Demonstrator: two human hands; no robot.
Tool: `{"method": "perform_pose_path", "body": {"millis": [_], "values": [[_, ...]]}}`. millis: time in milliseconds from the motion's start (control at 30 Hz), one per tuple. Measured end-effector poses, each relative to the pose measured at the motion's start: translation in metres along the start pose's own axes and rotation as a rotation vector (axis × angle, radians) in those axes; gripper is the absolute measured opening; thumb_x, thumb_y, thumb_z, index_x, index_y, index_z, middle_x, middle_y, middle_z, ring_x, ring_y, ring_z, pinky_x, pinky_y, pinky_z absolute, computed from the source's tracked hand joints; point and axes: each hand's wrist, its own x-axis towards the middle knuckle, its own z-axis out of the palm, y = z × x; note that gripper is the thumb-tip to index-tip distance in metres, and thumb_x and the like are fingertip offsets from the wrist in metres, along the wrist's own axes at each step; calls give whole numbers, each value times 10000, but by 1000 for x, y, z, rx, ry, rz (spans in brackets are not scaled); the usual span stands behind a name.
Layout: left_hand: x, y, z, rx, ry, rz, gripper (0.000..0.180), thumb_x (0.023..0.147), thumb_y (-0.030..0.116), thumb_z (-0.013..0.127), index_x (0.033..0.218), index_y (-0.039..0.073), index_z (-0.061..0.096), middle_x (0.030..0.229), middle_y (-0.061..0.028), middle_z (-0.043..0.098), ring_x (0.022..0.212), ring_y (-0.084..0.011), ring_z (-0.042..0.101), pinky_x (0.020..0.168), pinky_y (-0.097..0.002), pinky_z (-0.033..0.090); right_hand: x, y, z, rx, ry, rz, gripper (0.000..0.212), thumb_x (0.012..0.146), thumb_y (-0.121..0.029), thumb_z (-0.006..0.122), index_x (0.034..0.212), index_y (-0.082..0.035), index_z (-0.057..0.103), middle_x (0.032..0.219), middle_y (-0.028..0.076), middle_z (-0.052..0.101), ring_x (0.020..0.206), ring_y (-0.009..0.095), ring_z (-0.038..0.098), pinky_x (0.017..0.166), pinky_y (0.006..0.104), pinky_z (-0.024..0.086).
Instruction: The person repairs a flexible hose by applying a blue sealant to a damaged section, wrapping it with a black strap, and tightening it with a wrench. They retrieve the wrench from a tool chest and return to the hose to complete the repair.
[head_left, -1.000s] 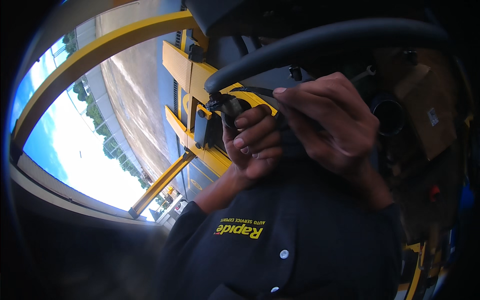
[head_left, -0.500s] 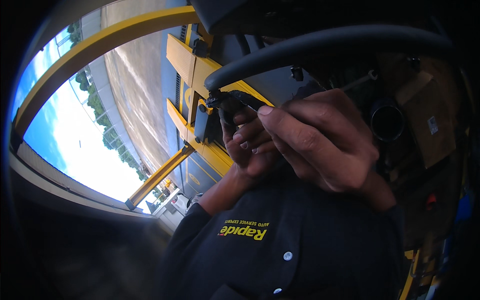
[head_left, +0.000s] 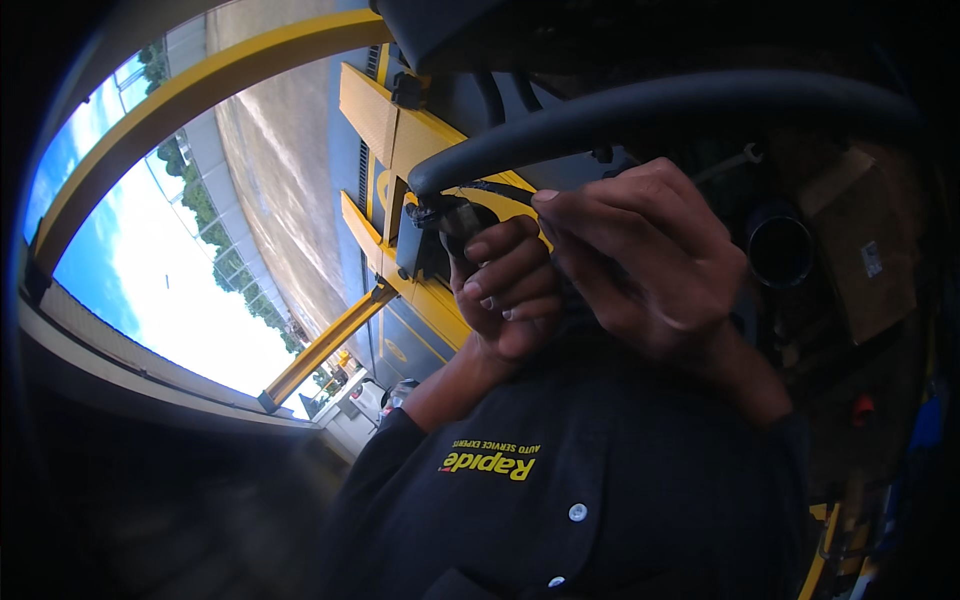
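Item: thick black hose, arching from the upper right of the view down to a dark fitting at its lower left end, just beside the yellow lift frame. A thin black cable runs along the hose's underside near that end.

Left hand: fingers curled shut around the dark fitting at the hose end, knuckles toward the camera, forearm in a dark sleeve below.

Right hand: fingers bent and drawn together, thumb tip pressed at the thin cable just beside the fitting; whether it actually pinches the cable cannot be told, as the fingertips are hidden behind the hand.

Handling, by judgement: the hose looks rubbery and stiff, holding its curve, probably moderately heavy and not fragile; its smooth wall may slip, so the fitting end gives the surer grip. The thin cable looks soft and easily kinked; best held close to its attachment.

Surroundings: dark vehicle underside with a round opening, a yellow beam curving overhead, pavement, trees and bright sky at left.
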Motion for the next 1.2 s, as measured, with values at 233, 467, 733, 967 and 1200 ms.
{"method": "perform_pose_path", "body": {"millis": [233, 467, 733, 967, 1200], "values": [[-4, 3, -2, -14, -1, 2, 189, 1068, 319, 571, 1067, 139, 627, 793, 49, 601, 685, -49, 485, 705, -253, 421, 3, 2, 3, 96, -9, 47, 304, 750, 90, 820, 1037, 6, 761, 898, 60, 697, 784, 158, 653, 647, 273, 532], [-24, 14, -19, 68, 41, 44, 293, 1043, 438, 580, 1066, 150, 628, 769, 72, 633, 668, -40, 501, 691, -252, 428, 5, -19, 6, -18, 79, -126, 311, 724, 71, 834, 1018, -2, 764, 878, 53, 703, 758, 131, 635, 607, 240, 526], [0, -14, 15, 30, 212, 155, 351, 985, 431, 688, 1021, 111, 545, 771, 44, 578, 700, -44, 505, 693, -237, 455, 15, -50, 11, -156, 54, -209, 297, 742, 41, 841, 1020, -16, 751, 873, 32, 685, 714, 125, 601, 559, 211, 495], [-1, 5, 2, 74, 76, 48, 370, 994, 437, 674, 1084, 88, 592, 819, 44, 547, 714, -40, 462, 702, -229, 406, 9, -40, 2, -32, 40, -116, 329, 811, 59, 815, 1108, -1, 686, 927, 102, 713, 793, 169, 674, 628, 244, 551], [1, 4, 4, 114, 134, 75, 369, 967, 424, 719, 1050, 106, 552, 804, 49, 564, 685, -32, 474, 684, -232, 400, 1, -42, -2, -69, -42, -91, 345, 857, 72, 762, 1161, -15, 625, 969, 118, 722, 814, 193, 696, 699, 281, 567]]}}
